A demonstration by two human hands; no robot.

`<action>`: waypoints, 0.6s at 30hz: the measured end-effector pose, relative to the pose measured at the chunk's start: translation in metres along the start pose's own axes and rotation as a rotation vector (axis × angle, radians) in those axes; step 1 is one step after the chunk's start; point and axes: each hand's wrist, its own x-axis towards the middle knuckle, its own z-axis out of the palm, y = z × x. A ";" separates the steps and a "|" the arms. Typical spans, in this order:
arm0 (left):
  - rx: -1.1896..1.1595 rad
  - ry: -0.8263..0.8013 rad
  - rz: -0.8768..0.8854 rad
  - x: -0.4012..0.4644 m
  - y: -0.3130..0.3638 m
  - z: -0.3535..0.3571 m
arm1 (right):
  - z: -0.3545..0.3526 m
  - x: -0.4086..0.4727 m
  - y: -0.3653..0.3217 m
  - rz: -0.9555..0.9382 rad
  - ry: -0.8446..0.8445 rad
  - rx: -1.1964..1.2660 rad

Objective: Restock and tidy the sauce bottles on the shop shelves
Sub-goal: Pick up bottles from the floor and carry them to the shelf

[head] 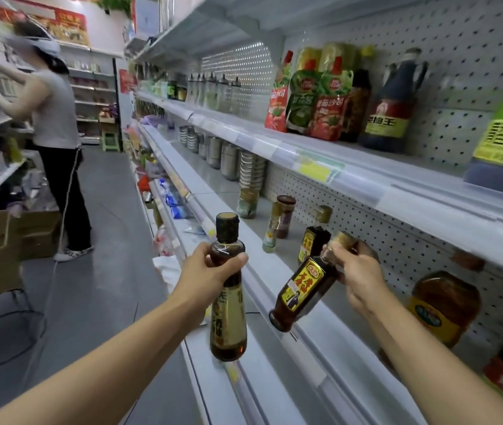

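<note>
My left hand (210, 271) grips the neck of a tall dark sauce bottle (228, 320) with a gold label and dark cap, held upright in front of the shelf edge. My right hand (357, 274) holds a shorter dark bottle with a yellow and red label (302, 289) by its neck, tilted with its base toward me, above the middle shelf (314, 329). Behind it on that shelf stands a similar yellow-labelled bottle (314, 237). Two slim jars (278, 222) stand further along.
The upper shelf (351, 176) carries sauce pouches (314, 93) and large dark bottles (393, 99). A big amber oil jug (443, 305) stands at the right. Steel tins (228, 157) fill the far shelf. A person (57, 133) stands in the aisle by cardboard boxes (2, 243).
</note>
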 end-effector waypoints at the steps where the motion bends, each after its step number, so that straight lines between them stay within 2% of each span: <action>1: -0.001 -0.008 0.002 0.012 -0.001 -0.002 | 0.006 0.010 0.002 -0.006 0.019 -0.019; 9: 0.021 -0.180 -0.026 0.118 -0.005 -0.020 | 0.056 0.072 0.012 -0.034 0.143 -0.159; 18: 0.050 -0.376 -0.090 0.208 -0.012 -0.034 | 0.090 0.113 0.028 -0.032 0.250 -0.198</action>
